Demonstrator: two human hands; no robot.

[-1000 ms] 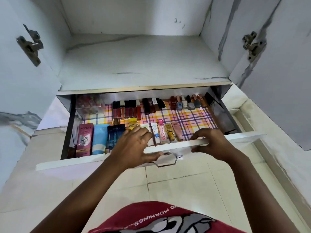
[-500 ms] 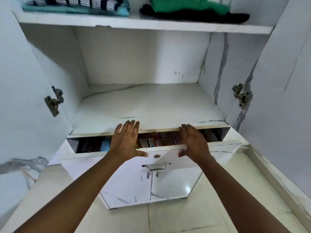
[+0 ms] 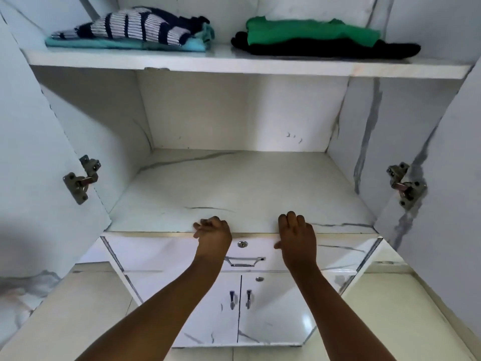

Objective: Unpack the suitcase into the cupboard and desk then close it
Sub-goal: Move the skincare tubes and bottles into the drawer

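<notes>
The white marbled cupboard drawer (image 3: 161,252) is pushed fully in, its front flush below the bare middle shelf (image 3: 242,186). My left hand (image 3: 214,237) rests against the drawer's top edge left of the lock, fingers loosely curled and holding nothing. My right hand (image 3: 297,237) presses flat on the drawer front right of the lock, fingers reaching over the shelf edge. The metal handle (image 3: 244,261) sits between my wrists. On the upper shelf (image 3: 221,62) lie a striped folded garment (image 3: 130,28) on teal cloth and a green garment (image 3: 312,32) on black cloth. The suitcase is out of sight.
Both cupboard doors stand open, the left door (image 3: 31,157) and the right door (image 3: 447,162), each with a metal hinge. Below the drawer are two small shut doors (image 3: 208,303) with handles. Pale tiled floor (image 3: 73,308) lies on either side.
The drawer of cosmetics has been pushed from wide open to fully shut by both hands. The view has tilted upward, bringing the upper shelf with the clothes into sight.
</notes>
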